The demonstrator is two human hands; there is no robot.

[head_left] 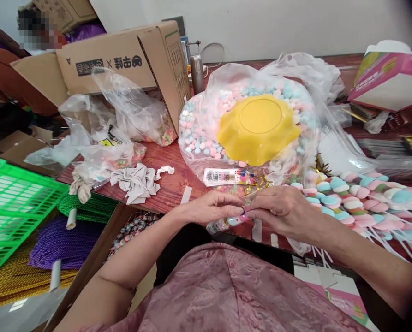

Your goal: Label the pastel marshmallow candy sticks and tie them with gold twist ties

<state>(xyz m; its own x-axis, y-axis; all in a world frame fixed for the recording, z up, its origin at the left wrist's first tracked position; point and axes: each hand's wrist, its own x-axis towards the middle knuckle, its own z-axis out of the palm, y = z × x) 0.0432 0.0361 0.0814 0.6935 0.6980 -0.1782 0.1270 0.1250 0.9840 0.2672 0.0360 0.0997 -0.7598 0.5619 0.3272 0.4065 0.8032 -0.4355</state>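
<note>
a dark red wooden table (164, 157) spans the middle of the frame, its near edge close to the person's pink patterned shirt (223, 281) at bottom centre. a large brown carton (122, 50) with black printing stands at upper left, its left flap open. right of it, near the centre, spreads a big clear bag (200, 120) full of round pink, blue and white sweets. a bright green slatted basket (36, 184) fills the left edge, and at the right edge lies a heap of pastel candy sticks (351, 198) with white stems. another person (15, 78) in a rust-coloured top is at upper left.

a wavy-edged yellow dish (257, 120) lies upside down on the bag of sweets. at upper right is a pink and white printed box (389, 78). purple twisted cords (67, 242) are bundled at lower left, just below some green ones (88, 210).

the right hand (285, 207) is right of centre, its thumb and fingertips pinching one end of a slim candy packet. the left hand (214, 206) meets it from the left, thumb and fingers closed on the same packet; the undersides of its fingers are hidden. crumpled grey cloth (136, 182) lies left of the hands, and a small stack of printed labels (223, 177) just above them. the candy packet (223, 226), clear with pink and pale blue inside, is tilted at lower centre, between the hands and over the table's near edge.
</note>
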